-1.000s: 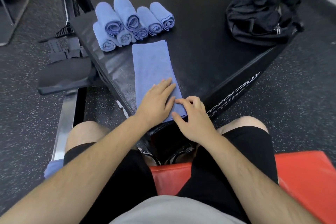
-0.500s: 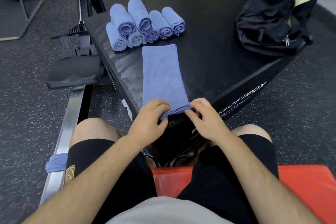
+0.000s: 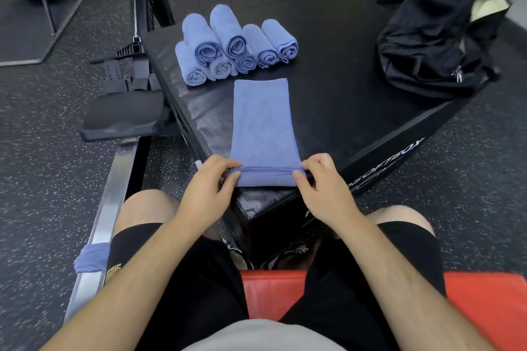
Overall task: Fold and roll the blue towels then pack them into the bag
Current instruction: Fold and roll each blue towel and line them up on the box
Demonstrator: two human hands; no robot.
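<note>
Fingers [image 3: 228,164] of left hand [image 3: 205,194] and right hand [image 3: 325,194] pinch towel [image 3: 262,122] near edge | corners hidden

1. Black shorts [image 3: 199,279] fill the lower middle of my view. They are loose and end above the knees.
2. A gold printed marking [image 3: 113,275] sits at the left leg's hem, lower left. I cannot read it.
3. A light grey shirt [image 3: 256,335] shows at the bottom edge, centre.
4. The forearms [image 3: 148,271] are bare up to the left hand [image 3: 205,194] and right hand [image 3: 325,194].
5. Black-and-white patterned shoes [image 3: 291,255] show between the legs, lower centre.
</note>
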